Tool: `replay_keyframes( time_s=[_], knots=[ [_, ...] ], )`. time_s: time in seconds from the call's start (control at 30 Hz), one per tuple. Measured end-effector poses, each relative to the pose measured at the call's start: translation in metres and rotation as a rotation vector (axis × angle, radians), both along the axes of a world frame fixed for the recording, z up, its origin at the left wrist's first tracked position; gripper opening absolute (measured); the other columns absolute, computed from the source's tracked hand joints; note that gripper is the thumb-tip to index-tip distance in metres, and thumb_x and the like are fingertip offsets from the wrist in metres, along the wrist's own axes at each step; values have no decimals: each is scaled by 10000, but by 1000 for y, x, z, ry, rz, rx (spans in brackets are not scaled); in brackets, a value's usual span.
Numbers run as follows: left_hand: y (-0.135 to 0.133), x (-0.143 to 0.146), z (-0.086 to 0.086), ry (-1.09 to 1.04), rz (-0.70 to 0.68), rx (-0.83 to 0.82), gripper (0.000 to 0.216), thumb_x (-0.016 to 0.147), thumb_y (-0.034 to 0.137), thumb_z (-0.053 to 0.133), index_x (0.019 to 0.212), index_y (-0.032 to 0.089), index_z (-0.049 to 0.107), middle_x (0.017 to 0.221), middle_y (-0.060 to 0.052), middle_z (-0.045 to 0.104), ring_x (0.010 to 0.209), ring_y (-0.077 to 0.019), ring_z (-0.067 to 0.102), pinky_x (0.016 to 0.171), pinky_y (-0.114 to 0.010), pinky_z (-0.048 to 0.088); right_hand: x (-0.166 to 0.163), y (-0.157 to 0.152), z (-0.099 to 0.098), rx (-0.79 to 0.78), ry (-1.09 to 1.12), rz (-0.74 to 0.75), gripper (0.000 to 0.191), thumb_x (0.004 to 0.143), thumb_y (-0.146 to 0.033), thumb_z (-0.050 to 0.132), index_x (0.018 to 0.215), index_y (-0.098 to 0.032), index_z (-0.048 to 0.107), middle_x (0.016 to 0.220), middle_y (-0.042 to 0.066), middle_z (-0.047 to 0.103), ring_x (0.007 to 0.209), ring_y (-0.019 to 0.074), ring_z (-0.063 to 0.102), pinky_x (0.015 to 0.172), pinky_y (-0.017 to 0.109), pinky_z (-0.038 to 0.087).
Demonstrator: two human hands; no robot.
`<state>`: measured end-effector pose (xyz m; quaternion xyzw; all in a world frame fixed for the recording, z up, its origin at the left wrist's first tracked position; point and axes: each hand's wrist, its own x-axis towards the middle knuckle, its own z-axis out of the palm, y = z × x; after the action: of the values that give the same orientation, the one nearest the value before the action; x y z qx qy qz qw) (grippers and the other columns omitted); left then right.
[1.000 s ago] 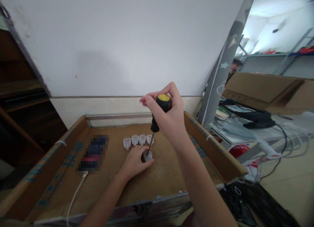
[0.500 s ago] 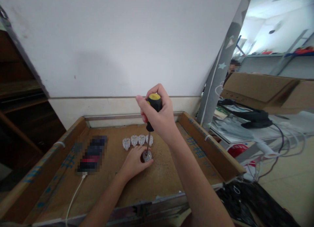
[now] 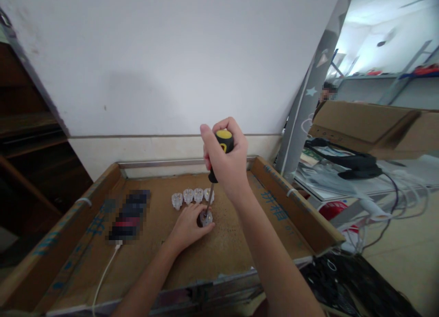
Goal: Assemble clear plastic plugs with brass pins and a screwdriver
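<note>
My right hand [image 3: 226, 163] is wrapped round the black and yellow handle of a screwdriver [image 3: 219, 154], held upright. Its metal shaft points down into a small clear plastic part [image 3: 206, 217] on the brown tray floor. My left hand [image 3: 188, 226] pinches that part with thumb and fingers and keeps it on the board. Just behind it stands a row of several similar clear plastic parts [image 3: 192, 196].
The work surface is a shallow cardboard-walled tray [image 3: 295, 202] against a white wall. A blurred dark device [image 3: 129, 215] with a white cable [image 3: 104, 273] lies at the left. Cardboard box, black cables and papers crowd the right; a person sits far back there.
My right hand has turned and shifted its grip on the screwdriver handle, fingers now closed tighter round it. The left hand and the clear part stay in place.
</note>
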<state>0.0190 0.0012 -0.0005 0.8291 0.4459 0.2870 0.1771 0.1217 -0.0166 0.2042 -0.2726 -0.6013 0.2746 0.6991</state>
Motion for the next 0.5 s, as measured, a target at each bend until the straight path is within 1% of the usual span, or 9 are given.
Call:
replay_keyframes(
  time_s=[0.07,0.13,0.17,0.27,0.3,0.37,0.4,0.43,0.5],
  knots=[
    [0,0,0,5,2,14,308,740,366,630,997,201,597,989,-63,635,936,-244,561,832,-370,438,1,-1,-2,35,28,-142,258,857,-489,487,800,-238,491,549,-64,393,457,70,395,430,211,318],
    [0,1,0,6,4,14,306,736,360,635,993,199,599,990,-63,636,938,-245,563,838,-370,438,4,-1,-3,63,-26,-179,269,895,-468,418,951,-242,552,614,-38,447,520,85,437,479,227,354],
    [-1,1,1,3,4,8,307,732,354,638,996,201,601,990,-60,636,942,-245,564,843,-368,438,6,0,-2,78,-73,-163,261,895,-447,428,976,-238,561,650,-29,474,560,89,459,511,231,374],
    [-2,1,4,-3,0,-20,319,732,340,642,1020,207,601,1000,-56,635,958,-245,565,861,-368,434,13,2,3,80,-145,3,181,805,-376,591,785,-214,515,734,-19,555,659,88,520,594,226,422],
    [-3,1,5,-5,-2,-27,324,736,338,640,1029,207,600,1010,-57,634,966,-246,562,868,-370,430,15,3,5,51,-140,93,216,778,-352,622,735,-218,459,716,-28,572,638,85,531,581,222,428],
    [-3,0,5,-5,-1,-38,331,742,343,638,1039,203,598,1018,-62,632,969,-247,558,871,-377,426,17,6,8,-28,-121,244,264,768,-308,620,710,-234,373,590,-69,553,498,74,504,481,208,400],
    [-3,0,5,-6,-4,-40,334,744,350,637,1041,200,598,1014,-63,631,964,-246,557,867,-379,427,17,7,8,-54,-118,260,258,778,-296,601,708,-238,360,522,-89,512,426,68,462,430,200,366],
    [-3,0,4,-8,-6,-39,336,745,356,636,1040,198,599,1007,-63,630,957,-245,557,861,-378,429,16,7,7,-56,-110,209,247,791,-299,580,698,-238,359,476,-102,463,381,62,420,400,195,334],
    [-2,0,2,-13,-6,-28,338,745,365,635,1035,195,600,993,-62,628,943,-242,558,846,-374,434,13,7,4,-8,-52,-48,238,828,-351,534,684,-228,391,473,-95,410,379,54,389,403,199,314]
  ],
)
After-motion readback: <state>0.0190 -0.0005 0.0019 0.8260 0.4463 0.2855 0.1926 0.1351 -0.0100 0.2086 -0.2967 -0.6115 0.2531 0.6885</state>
